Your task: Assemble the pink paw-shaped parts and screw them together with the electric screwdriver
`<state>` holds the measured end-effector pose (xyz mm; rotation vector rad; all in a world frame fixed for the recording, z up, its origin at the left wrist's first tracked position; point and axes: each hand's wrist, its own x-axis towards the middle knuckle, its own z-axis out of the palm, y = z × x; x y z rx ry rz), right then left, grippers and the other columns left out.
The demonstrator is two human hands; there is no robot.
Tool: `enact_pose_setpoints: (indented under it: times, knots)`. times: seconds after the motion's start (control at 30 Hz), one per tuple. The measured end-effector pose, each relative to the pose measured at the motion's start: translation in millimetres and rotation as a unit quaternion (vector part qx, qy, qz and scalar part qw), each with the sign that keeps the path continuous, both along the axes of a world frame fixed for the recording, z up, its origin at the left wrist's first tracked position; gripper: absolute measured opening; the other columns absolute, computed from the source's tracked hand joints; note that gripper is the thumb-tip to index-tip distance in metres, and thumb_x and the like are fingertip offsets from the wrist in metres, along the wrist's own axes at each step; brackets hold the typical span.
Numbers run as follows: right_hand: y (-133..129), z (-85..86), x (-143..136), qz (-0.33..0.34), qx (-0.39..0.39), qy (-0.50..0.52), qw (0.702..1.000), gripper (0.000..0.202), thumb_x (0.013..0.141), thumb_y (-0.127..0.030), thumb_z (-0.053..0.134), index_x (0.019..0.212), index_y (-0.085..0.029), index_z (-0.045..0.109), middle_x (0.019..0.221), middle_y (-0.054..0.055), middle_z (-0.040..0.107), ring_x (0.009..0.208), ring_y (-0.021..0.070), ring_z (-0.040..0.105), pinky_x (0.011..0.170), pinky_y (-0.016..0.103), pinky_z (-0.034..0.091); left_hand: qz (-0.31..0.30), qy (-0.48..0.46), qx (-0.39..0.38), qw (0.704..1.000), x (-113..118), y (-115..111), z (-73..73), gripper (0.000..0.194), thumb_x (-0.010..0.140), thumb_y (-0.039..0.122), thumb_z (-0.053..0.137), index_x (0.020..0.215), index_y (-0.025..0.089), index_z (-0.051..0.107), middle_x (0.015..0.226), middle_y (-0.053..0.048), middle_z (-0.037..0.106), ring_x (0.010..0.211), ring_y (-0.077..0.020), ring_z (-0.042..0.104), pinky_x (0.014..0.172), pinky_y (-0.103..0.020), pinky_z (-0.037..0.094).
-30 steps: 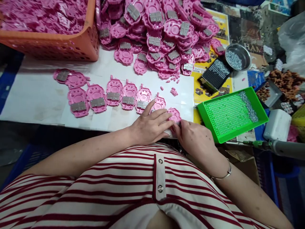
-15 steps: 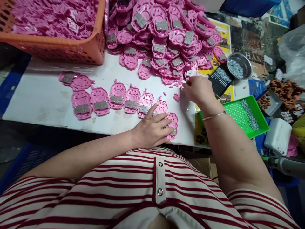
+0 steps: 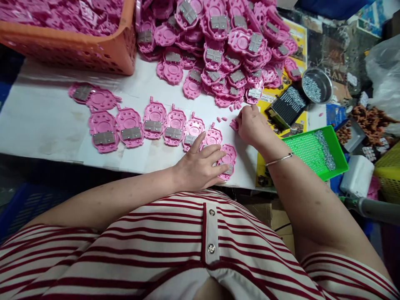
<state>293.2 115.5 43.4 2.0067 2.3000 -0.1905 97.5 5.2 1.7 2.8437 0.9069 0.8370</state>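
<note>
My left hand point(image 3: 200, 166) lies with fingers spread over the right end of a row of pink plastic casings point(image 3: 155, 121), each fitted with a grey metal plate. Its fingertips rest on the last casing point(image 3: 229, 154) and partly cover the one beside it point(image 3: 213, 135). My right hand point(image 3: 252, 126) is closed, fingers curled down at the table. At its fingertips shows a small clump of pink bits point(image 3: 233, 124); whatever the fingers pinch is hidden. Tiny loose pink pieces point(image 3: 222, 119) are scattered just left of it.
A large heap of pink casings point(image 3: 215, 52) rises at the back. Left of it stands an orange basket point(image 3: 126, 50) of pink parts. On the right are a black tray point(image 3: 283, 110) and a metal bowl point(image 3: 326, 85) of screws, plus a green tray point(image 3: 301, 156) of small metal pieces.
My right hand has shifted slightly toward me from the heap's edge to the small pink clump. My left hand stays spread on the casings. The view has tilted a little.
</note>
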Motion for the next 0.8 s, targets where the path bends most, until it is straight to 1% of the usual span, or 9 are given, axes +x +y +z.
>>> enact_pose_setpoints:
  times: [0.1,0.17,0.23,0.3,0.37,0.4,0.47,0.63,0.8]
  knots:
    - [-10,6.5,6,-0.024,0.031,0.111,0.993,0.022,0.091,-0.018,0.043,0.108,-0.013,0.057,0.098,0.014,0.066,0.087,0.0224,0.060,0.078,0.037,0.046,0.000,0.009,0.003,1.000,-1,-1,0.1,0.029,0.094,0.045,0.058,0.113,0.028,0.071,0.116,-0.005,0.072,0.118,-0.0262,0.059,0.122,-0.066,0.009]
    - [-19,12.6,13,-0.044,0.026,0.222,0.974,0.016,0.091,-0.021,0.048,0.101,-0.015,0.059,0.083,0.006,0.064,0.077,0.0174,0.059,0.074,0.033,0.046,0.003,0.008,0.009,1.000,-2,-2,0.2,0.029,0.095,0.044,0.057,0.114,0.027,0.070,0.114,-0.004,0.073,0.118,-0.0256,0.059,0.123,-0.065,0.007]
    - [-31,18.1,19,-0.057,-0.023,0.329,0.942,0.012,0.088,-0.024,0.055,0.093,-0.015,0.061,0.074,0.002,0.061,0.069,0.0133,0.057,0.070,0.031,0.047,0.007,0.006,0.016,1.000,-3,-4,0.6,0.028,0.095,0.042,0.057,0.114,0.027,0.070,0.114,-0.003,0.073,0.119,-0.0252,0.059,0.124,-0.064,0.006]
    - [-42,21.3,23,-0.066,-0.107,0.412,0.902,0.012,0.085,-0.024,0.062,0.090,-0.014,0.064,0.072,0.001,0.061,0.064,0.0110,0.056,0.067,0.030,0.047,0.011,0.005,0.024,1.000,-4,-5,1.2,0.028,0.095,0.041,0.057,0.114,0.026,0.070,0.115,-0.002,0.073,0.118,-0.0249,0.060,0.125,-0.062,0.005]
    - [-50,21.8,22,-0.081,-0.170,0.462,0.867,0.014,0.081,-0.025,0.067,0.090,-0.014,0.065,0.070,0.000,0.061,0.061,0.0099,0.056,0.064,0.028,0.047,0.012,0.009,0.031,0.999,-5,-6,1.5,0.027,0.096,0.040,0.056,0.114,0.025,0.070,0.115,-0.001,0.073,0.118,-0.0247,0.060,0.125,-0.060,0.004]
    - [-52,21.2,21,-0.087,-0.187,0.469,0.859,0.015,0.080,-0.025,0.069,0.088,-0.014,0.065,0.068,-0.001,0.061,0.059,0.0094,0.056,0.061,0.027,0.046,0.011,0.008,0.033,0.999,-6,-7,1.5,0.027,0.096,0.040,0.056,0.114,0.025,0.070,0.115,-0.001,0.073,0.119,-0.0246,0.060,0.126,-0.059,0.003]
    - [-51,18.9,16,-0.095,-0.196,0.450,0.866,0.014,0.080,-0.026,0.071,0.081,-0.014,0.064,0.060,-0.003,0.058,0.053,0.0077,0.051,0.055,0.025,0.041,0.009,0.003,0.035,0.999,-7,-7,1.1,0.027,0.097,0.039,0.055,0.113,0.024,0.070,0.114,0.000,0.074,0.119,-0.0244,0.060,0.126,-0.057,0.001]
    - [-40,15.2,2,-0.088,-0.215,0.333,0.914,0.017,0.083,-0.025,0.068,0.070,-0.013,0.065,0.051,-0.005,0.051,0.047,0.0041,0.040,0.050,0.022,0.030,0.004,0.000,0.022,1.000,-9,-7,0.2,0.027,0.096,0.039,0.057,0.115,0.025,0.069,0.115,0.001,0.074,0.119,-0.0250,0.060,0.126,-0.058,-0.001]
    - [-32,15.4,-8,-0.078,-0.226,0.306,0.922,0.017,0.081,-0.022,0.069,0.067,-0.013,0.063,0.048,-0.007,0.046,0.044,0.0031,0.036,0.047,0.021,0.027,0.005,-0.009,0.019,1.000,-8,-7,1.2,0.026,0.096,0.038,0.058,0.113,0.024,0.071,0.112,0.002,0.075,0.117,-0.0240,0.062,0.127,-0.051,-0.007]
